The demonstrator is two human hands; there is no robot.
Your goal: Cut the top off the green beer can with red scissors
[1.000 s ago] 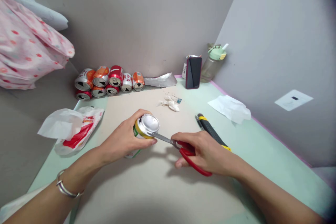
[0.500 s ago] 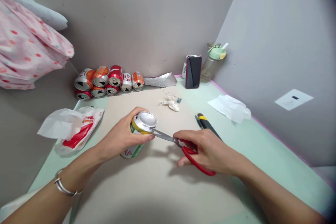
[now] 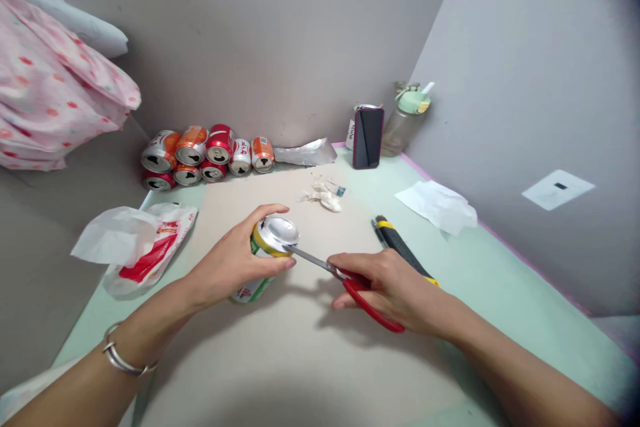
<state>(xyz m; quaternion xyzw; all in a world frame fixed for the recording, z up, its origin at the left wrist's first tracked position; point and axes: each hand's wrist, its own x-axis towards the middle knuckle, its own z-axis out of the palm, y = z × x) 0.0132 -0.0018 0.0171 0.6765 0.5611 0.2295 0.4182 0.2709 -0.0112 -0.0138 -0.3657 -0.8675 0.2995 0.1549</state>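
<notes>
A green, white and yellow drink can (image 3: 270, 243) stands tilted over the table, its silver domed end facing up. My left hand (image 3: 235, 250) is wrapped round the can, with the thumb along the near side and fingers behind it. In my right hand (image 3: 395, 290) is a pair of scissors (image 3: 367, 307) with red handles. The scissor blades point left and their tips meet the can's shoulder just below the rim. Whether the tips are inside the metal I cannot tell.
Several empty cans (image 3: 220, 143) are stacked along the back wall beside a cut metal sheet (image 3: 307, 152). A phone (image 3: 368, 139), a bottle (image 3: 403, 123), a utility knife (image 3: 403, 250), tissue (image 3: 436, 205), scraps (image 3: 327, 199) and a plastic packet (image 3: 155, 250) lie or stand around.
My right hand and the scissors have shifted slightly left, uncovering more of the utility knife. The blades look closer together. My left hand still holds the can in nearly the same place.
</notes>
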